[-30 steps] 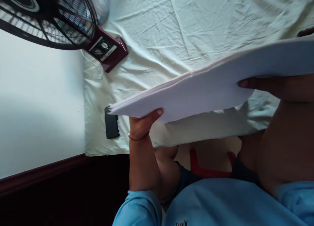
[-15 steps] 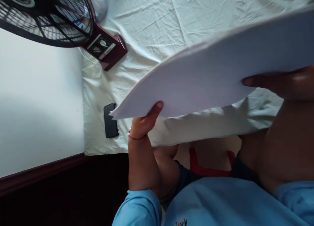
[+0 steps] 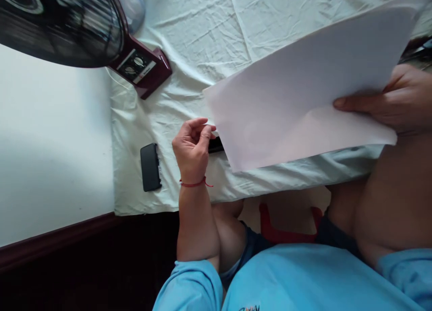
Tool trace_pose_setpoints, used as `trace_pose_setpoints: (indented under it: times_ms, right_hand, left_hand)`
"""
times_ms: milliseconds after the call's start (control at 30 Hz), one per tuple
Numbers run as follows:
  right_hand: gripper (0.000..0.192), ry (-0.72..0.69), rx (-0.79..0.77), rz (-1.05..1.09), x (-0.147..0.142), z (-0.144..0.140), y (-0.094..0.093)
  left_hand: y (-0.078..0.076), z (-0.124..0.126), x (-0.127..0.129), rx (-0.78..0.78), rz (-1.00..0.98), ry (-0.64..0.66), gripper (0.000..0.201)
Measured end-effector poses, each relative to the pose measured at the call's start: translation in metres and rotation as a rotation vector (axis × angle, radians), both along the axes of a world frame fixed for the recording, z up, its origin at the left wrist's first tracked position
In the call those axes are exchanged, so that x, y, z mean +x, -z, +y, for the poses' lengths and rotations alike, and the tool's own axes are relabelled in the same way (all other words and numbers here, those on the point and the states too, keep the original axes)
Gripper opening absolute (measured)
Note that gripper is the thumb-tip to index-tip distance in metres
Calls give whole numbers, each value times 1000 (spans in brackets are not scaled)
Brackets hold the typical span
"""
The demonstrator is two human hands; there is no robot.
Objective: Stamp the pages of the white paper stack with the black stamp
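My right hand [image 3: 401,99] grips a stack of white paper sheets [image 3: 290,95], its thumb lying flat on the top face and its other fingers mostly hidden. The sheets are held tilted above the cloth-covered surface. Beside their left edge is my left hand [image 3: 194,144], with a red string bracelet at the wrist. Its fingers are loosely curled, thumb and index tips a little apart, and no sheet shows between them. A black object [image 3: 216,145] peeks out between that hand and the paper, largely covered, so its kind cannot be made out.
A pale, wrinkled cloth [image 3: 189,72] covers the surface. On it, a black phone [image 3: 150,167] lies left of my left hand. Farther back stands a dark red fan [image 3: 148,70] near the white wall [image 3: 54,140]. Below the front edge shows a red stool [image 3: 286,235].
My left hand has let go of the paper and turned, its fingers now curled. The sheets' left end has shifted right, uncovering part of a black object. My right hand keeps its grip.
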State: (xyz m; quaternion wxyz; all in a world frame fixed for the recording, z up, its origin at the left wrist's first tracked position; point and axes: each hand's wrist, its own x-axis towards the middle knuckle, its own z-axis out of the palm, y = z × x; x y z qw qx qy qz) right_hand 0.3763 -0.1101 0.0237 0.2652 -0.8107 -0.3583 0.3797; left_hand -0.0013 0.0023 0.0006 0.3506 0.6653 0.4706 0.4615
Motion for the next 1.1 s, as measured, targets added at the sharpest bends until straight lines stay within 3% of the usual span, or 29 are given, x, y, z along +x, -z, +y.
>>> trace_pose_setpoints:
  times_ms: [400,833,1100]
  right_hand:
    - [14,42,-127,-16,-11,5,-7]
    - [7,93,-64,17,-20,7,-15]
    - [8,82,-34,72,-25,9,-11]
  left_hand:
    - [13,8,3,18,141,-120,14]
    - [21,17,1,-13,439,-167,14]
    - [22,16,2,-51,436,-148,11]
